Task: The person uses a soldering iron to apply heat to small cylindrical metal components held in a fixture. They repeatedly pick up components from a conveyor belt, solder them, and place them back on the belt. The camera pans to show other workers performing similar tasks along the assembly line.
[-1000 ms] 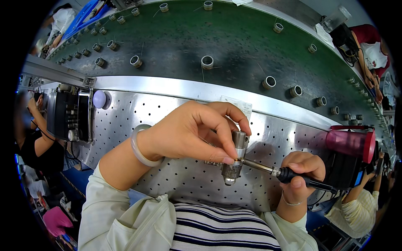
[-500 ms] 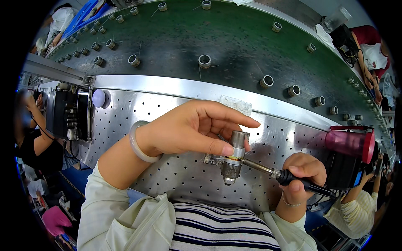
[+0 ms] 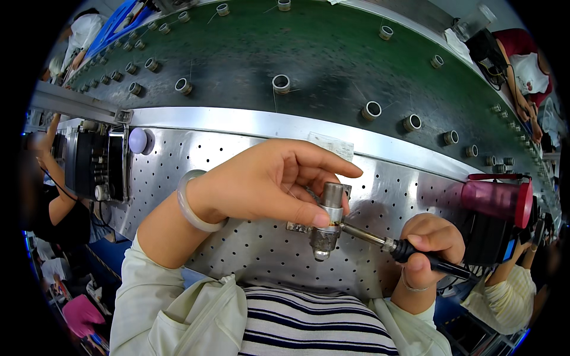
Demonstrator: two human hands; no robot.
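My left hand (image 3: 261,184) reaches across the bench, thumb and curled fingers closed on a silvery metal ring (image 3: 333,216), its index finger stretched out above. The ring sits around a cylindrical metal holder (image 3: 325,240) with a rounded lower end, tilted slightly. My right hand (image 3: 433,240) is wrapped around the black handle of a soldering iron (image 3: 409,251). The iron's metal tip points left and meets the side of the ring just by my left thumb. Fine wire shows near that thumb. My left fingertips are partly hidden behind the holder.
Beyond the perforated metal bench (image 3: 237,261) runs a green conveyor belt (image 3: 237,53) carrying several metal rings (image 3: 281,83). A lilac ball (image 3: 138,140) and black equipment (image 3: 89,163) stand at left. On the right is a pink tumbler (image 3: 496,199). Other people work at both sides.
The rings on the belt have shifted slightly left. The whole view has moved a little. Both hands keep their grips, with the iron's tip still at the ring.
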